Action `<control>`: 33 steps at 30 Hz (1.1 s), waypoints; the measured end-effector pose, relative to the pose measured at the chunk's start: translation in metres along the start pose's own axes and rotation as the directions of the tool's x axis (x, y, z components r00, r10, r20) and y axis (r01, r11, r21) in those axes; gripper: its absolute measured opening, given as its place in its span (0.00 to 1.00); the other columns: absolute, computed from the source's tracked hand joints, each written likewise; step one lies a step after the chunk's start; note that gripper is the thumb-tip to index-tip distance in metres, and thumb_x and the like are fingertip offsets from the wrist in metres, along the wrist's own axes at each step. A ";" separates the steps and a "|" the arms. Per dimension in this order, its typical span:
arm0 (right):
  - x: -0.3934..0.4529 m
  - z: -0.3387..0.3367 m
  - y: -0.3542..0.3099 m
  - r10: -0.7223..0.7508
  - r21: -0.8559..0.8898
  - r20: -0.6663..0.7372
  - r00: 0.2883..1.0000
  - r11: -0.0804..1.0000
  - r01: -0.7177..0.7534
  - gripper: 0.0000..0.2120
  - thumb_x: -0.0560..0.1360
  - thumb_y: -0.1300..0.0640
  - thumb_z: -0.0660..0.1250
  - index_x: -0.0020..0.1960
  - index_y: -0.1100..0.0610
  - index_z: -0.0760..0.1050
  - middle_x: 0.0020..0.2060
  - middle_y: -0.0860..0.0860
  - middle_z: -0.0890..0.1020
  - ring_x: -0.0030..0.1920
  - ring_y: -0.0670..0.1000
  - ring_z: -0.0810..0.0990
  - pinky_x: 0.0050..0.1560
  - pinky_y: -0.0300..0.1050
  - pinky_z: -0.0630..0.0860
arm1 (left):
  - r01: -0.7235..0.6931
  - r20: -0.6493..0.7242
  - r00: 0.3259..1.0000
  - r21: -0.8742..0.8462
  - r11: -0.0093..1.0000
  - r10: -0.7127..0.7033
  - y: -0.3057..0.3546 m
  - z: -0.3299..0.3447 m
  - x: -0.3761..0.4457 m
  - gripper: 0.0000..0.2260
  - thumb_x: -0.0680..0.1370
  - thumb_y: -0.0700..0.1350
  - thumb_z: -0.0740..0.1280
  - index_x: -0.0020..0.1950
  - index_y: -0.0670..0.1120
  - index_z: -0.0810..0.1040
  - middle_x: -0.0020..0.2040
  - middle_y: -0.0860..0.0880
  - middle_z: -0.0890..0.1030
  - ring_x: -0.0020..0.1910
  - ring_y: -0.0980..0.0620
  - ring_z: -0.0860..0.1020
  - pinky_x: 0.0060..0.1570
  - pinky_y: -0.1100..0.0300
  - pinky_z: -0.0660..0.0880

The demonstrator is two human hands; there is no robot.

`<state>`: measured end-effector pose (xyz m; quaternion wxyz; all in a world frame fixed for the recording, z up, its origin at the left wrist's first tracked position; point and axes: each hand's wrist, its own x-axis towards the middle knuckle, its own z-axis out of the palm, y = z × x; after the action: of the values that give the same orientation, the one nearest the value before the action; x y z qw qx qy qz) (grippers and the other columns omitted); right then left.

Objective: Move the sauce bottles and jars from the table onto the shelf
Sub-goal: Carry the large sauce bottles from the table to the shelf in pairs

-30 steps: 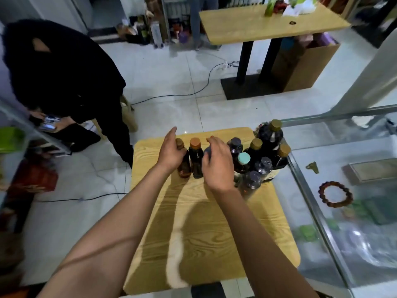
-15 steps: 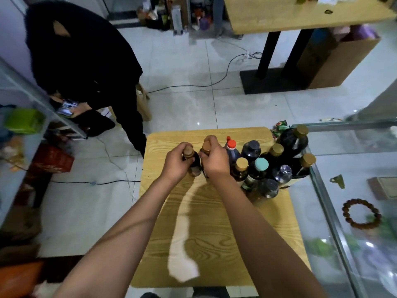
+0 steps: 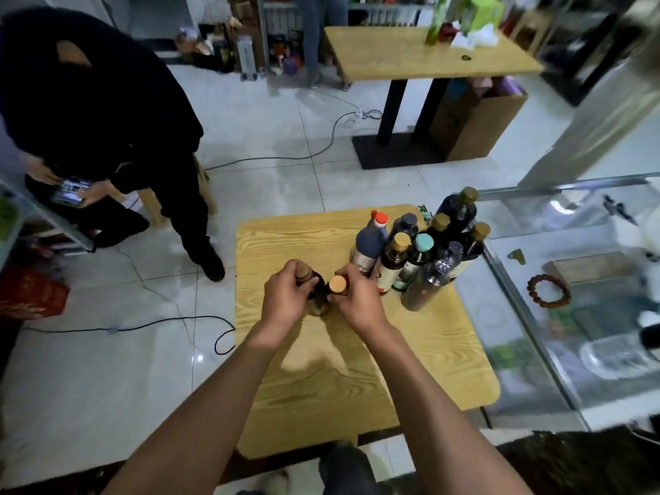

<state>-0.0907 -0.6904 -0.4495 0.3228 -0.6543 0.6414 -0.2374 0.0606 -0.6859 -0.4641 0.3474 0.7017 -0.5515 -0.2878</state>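
My left hand (image 3: 285,298) gripped a small dark glass bottle with a brown cap (image 3: 314,284), and my right hand (image 3: 357,301) gripped its orange-capped twin (image 3: 337,284). Both stood touching on the pale wooden worktop (image 3: 357,369); the other dark bottles (image 3: 425,251) clustered just beyond my right hand.

We have two small bottles standing side by side near the middle of the wooden table (image 3: 357,380) — the left bottle (image 3: 314,284) under the left hand (image 3: 285,298), the right bottle (image 3: 337,284) under the right hand (image 3: 359,301). Behind and to their right a cluster of bottles (image 3: 425,251) crowds the table's far right corner. A glass counter (image 3: 571,316) adjoins the table's right edge — a bead bracelet (image 3: 549,291) lies in it.
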 end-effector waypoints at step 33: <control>-0.573 -0.238 0.062 0.505 0.531 -0.734 0.454 0.844 -0.079 0.18 0.63 0.65 0.80 0.50 0.56 0.79 0.43 0.48 0.85 0.44 0.43 0.84 0.45 0.32 0.76 | -0.742 0.445 0.565 -0.093 0.664 0.694 0.258 0.079 -0.440 0.22 0.65 0.67 0.71 0.39 0.48 0.81 0.38 0.48 0.84 0.40 0.45 0.81 0.37 0.55 0.76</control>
<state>-0.3423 -0.1475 -0.2736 0.1345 -0.2394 0.7520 -0.5993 -0.2491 -0.3097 -0.2945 0.2615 0.3480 -0.8665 -0.2442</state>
